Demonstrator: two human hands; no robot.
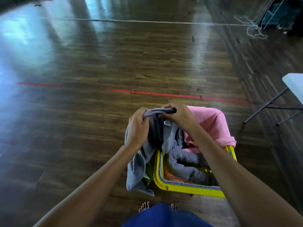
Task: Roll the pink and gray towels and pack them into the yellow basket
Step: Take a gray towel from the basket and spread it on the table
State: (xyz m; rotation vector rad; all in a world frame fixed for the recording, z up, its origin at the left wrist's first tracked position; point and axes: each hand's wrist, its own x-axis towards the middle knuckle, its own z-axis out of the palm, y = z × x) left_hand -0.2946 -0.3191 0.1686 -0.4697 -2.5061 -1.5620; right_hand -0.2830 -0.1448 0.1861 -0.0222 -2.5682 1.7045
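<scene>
Both hands, left hand (136, 126) and right hand (177, 114), grip the bunched gray towel (139, 163) above the yellow basket (183, 188) on the floor, pink towel (211, 122) draped over its far rim, so the dangling tail could easily snag or unroll.

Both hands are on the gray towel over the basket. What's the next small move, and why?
Probably draw the left hand and right hand apart along the top edge of the gray towel to spread it. It hangs bunched and unrolled, trailing outside the left rim of the yellow basket, so it looks unready to pack. The pink towel is draped over the far rim.
</scene>
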